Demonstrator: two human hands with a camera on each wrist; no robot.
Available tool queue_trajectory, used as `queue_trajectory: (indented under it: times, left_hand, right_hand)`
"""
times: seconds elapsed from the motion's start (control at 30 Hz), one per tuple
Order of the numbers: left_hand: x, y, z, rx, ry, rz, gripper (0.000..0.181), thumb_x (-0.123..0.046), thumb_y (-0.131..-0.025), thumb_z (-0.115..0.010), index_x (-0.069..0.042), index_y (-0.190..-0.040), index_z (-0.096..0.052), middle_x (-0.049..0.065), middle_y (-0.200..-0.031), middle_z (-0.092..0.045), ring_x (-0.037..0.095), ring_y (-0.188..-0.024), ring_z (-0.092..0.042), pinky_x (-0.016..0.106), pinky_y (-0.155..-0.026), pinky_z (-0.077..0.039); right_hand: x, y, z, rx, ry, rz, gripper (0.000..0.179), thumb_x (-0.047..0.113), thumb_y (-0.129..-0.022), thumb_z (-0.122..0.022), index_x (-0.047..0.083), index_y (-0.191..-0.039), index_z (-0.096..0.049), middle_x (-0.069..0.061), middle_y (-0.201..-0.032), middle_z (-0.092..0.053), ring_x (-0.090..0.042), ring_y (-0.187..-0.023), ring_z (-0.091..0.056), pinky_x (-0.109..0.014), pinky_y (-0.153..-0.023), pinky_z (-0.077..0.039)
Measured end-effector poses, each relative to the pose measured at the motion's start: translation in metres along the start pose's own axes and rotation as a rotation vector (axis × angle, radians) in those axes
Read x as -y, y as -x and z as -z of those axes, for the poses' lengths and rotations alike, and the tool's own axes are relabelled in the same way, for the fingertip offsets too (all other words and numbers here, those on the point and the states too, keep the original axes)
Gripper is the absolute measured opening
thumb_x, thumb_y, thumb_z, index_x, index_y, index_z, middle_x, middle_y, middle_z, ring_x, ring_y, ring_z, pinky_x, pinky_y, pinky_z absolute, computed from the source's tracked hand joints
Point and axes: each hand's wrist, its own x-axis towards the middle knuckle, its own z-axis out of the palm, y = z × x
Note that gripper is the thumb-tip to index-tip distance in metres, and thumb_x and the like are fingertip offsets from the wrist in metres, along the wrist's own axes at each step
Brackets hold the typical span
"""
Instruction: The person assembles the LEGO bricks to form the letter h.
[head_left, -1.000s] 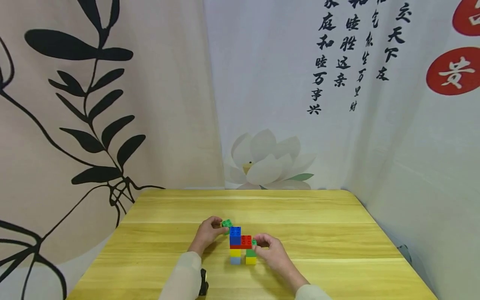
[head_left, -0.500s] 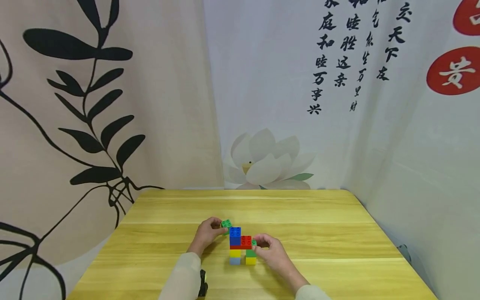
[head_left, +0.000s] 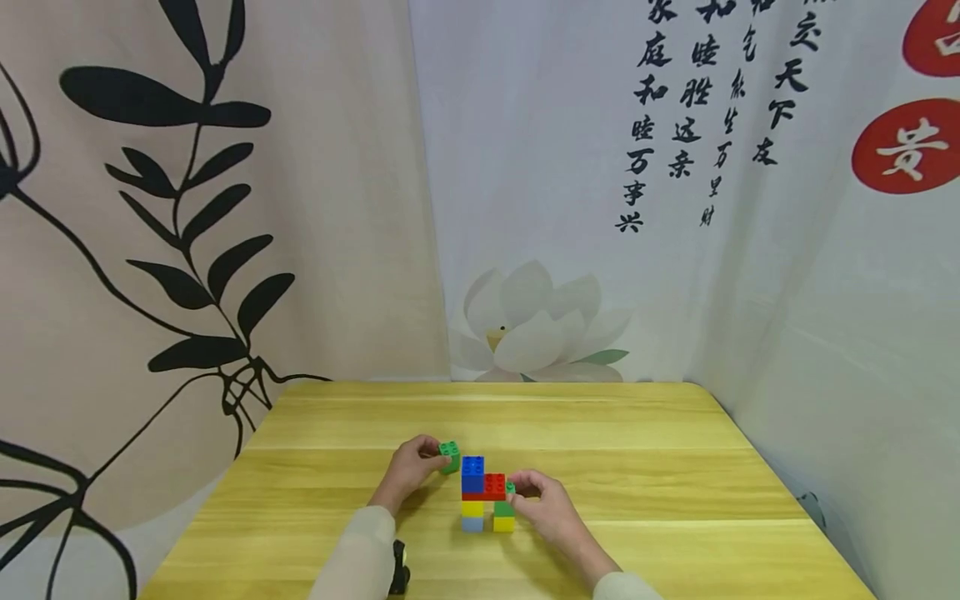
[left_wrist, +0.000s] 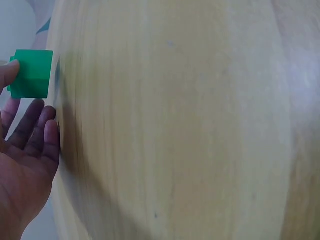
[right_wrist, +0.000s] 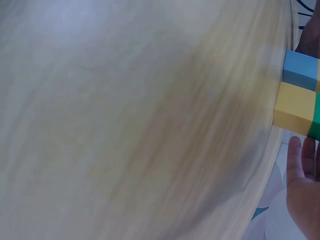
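Observation:
In the head view my left hand (head_left: 411, 467) pinches a green building block (head_left: 450, 457) by its side, off to the left of the blue block (head_left: 472, 474). The left wrist view shows the thumb on this green block (left_wrist: 34, 74) and the other fingers below it. My right hand (head_left: 550, 510) grips the right side of the block structure at its lower green block (head_left: 504, 508). A red block (head_left: 494, 486) bridges two columns, one of yellow (head_left: 472, 507) over light blue (head_left: 472, 525), the other of green over yellow (head_left: 504, 524). My right fingertips are partly hidden.
The structure stands on a wood-grain table (head_left: 637, 450). Behind it hangs a printed curtain (head_left: 360, 208) with plants and characters. A black band or strap (head_left: 399, 568) shows beside my left sleeve (head_left: 356, 557).
My left hand has shifted slightly left with the green block, opening a gap to the blue block. The right hand keeps its place at the structure. The head view has tilted slightly.

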Motion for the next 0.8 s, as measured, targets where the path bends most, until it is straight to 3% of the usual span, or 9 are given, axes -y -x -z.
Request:
queue_trajectory:
  times: [0.3, 0.8]
  left_hand:
    - [-0.003, 0.004, 0.012, 0.021, 0.004, -0.022, 0.031, -0.021, -0.089, -0.076, -0.003, -0.11, -0.063, 0.006, -0.099, -0.064, 0.021, -0.089, -0.057, 0.036, -0.077, -0.051]
    - [-0.027, 0.013, 0.027, 0.031, 0.058, -0.068, 0.028, -0.028, -0.091, -0.075, -0.008, -0.108, -0.065, 0.003, -0.095, -0.063, 0.021, -0.085, -0.055, 0.033, -0.075, -0.049]
  right_hand:
    - [-0.001, 0.001, -0.001, 0.009, 0.0, 0.003, 0.026, 0.017, -0.092, -0.069, 0.003, -0.114, -0.065, -0.005, -0.106, -0.065, -0.02, -0.099, -0.058, -0.028, -0.082, -0.05]
    - [-0.006, -0.001, -0.001, -0.003, -0.033, -0.002, 0.026, 0.017, -0.092, -0.07, 0.005, -0.114, -0.066, -0.01, -0.11, -0.066, -0.02, -0.099, -0.058, -0.028, -0.081, -0.05]
